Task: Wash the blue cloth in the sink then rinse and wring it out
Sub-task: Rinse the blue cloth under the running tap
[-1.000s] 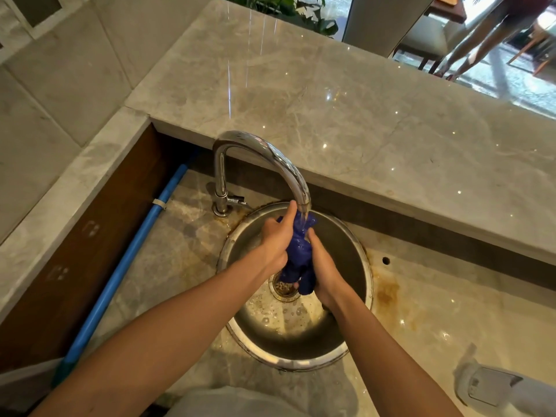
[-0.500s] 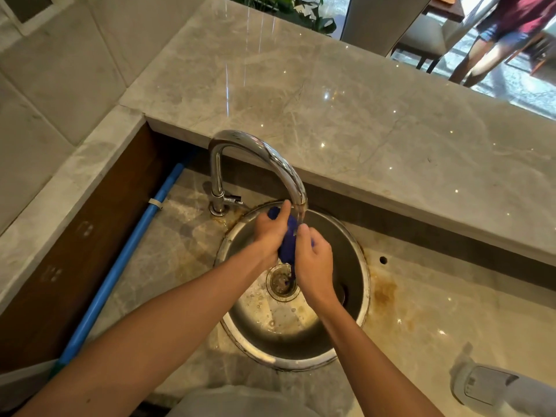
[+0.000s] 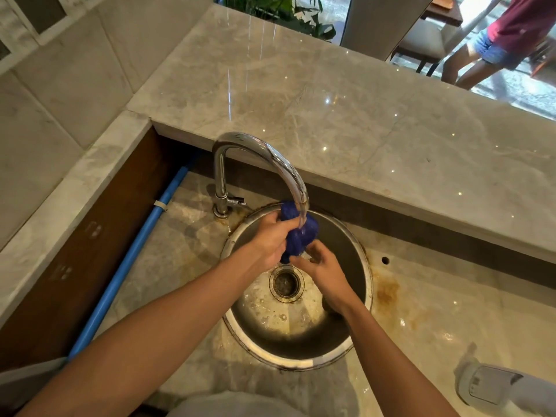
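Cloth (image 3: 299, 233) bunched under running faucet (image 3: 264, 155), left hand (image 3: 270, 239) gripping

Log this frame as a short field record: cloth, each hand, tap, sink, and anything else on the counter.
cloth: blue cloth, bunched, under the water stream
left hand: left hand gripping the cloth
right hand: right hand below the cloth, fingers at its lower end
tap: faucet, water running
sink: round steel sink, drain uncovered
other: blue pipe on the left; white device at lower right
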